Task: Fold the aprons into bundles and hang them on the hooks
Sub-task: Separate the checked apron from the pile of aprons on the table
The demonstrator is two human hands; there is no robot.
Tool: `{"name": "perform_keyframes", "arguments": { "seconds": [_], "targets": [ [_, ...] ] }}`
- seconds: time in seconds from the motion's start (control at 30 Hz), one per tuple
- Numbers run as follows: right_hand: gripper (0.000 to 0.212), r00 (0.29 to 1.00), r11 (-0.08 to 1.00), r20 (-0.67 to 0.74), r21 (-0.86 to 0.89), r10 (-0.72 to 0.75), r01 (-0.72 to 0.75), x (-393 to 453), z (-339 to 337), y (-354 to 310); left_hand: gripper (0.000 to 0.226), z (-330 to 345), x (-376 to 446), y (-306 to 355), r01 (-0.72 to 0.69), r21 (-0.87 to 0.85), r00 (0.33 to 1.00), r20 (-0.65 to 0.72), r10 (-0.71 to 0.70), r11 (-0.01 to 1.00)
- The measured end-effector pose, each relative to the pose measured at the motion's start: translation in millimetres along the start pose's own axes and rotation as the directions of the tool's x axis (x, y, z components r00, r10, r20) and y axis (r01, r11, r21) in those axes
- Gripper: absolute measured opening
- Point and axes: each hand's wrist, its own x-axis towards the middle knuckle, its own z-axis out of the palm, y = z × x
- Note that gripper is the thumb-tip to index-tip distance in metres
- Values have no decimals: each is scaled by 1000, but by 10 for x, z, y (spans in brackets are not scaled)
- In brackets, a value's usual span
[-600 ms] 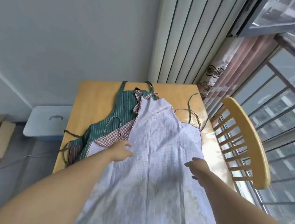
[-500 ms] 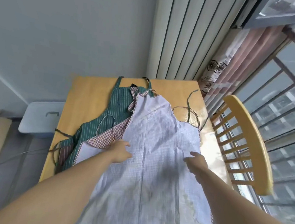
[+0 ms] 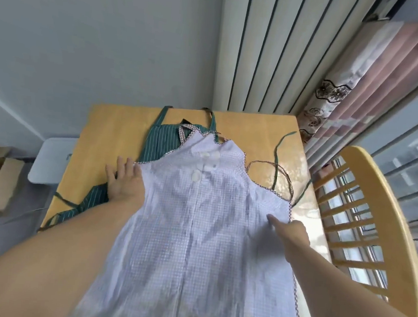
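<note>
Both hands press the lilac apron flat on the table.

The checked apron is thin matt cloth, the table smooth glossy wood, the box plain cardboard.

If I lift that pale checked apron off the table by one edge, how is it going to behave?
The pale checked apron will probably go limp and drape; it lies flat with soft wrinkles under the left hand. It looks thin, so likely light. Its loose ties would probably dangle and may drag across the table.
</note>
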Motion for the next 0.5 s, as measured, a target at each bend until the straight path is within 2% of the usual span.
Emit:
{"name": "perform_keyframes", "arguments": {
  "seconds": [0.07, 0.13, 0.2, 0.27, 0.33, 0.4, 0.43, 0.5],
  "targets": [
    [85, 1000, 1000, -18, 9, 24, -24, 85, 30, -7, 66, -88, 178, -55, 26, 60, 998, -58, -22, 998],
    [85, 998, 999, -40, 8, 42, -42, 134, 48, -18, 64, -128, 288, -26, -14, 10, 992, -128, 15, 1000],
    [74, 998, 998, -52, -36, 44, -46, 167, 39, -32, 70, -133, 271, 138, -172, -164, 966, -224, 133, 971],
    [56, 999, 997, -34, -70, 41, -43, 209, 57, -6, 67, -110, 143, 384, -379, -300, 904, -323, 281, 875],
    [45, 1000, 999, -16, -39, 24, -25, 237, 88, 24, 60, -80, 72, 672, -532, -319, 832, -370, 414, 784],
    [36, 999, 1000, -37, 29, -10, 11, 219, 74, 36, 63, -96, 100, 959, -592, -263, 795, -344, 500, 761],
    [32, 997, 996, -62, 74, -38, 42, 212, 56, 45, 68, -109, 146, 1070, -576, -246, 809, -310, 500, 780],
    [27, 989, 986, -122, 138, -81, 98, 172, 12, 52, 88, -173, 307, 1214, -478, -245, 877, -182, 444, 844]
  ]
}}
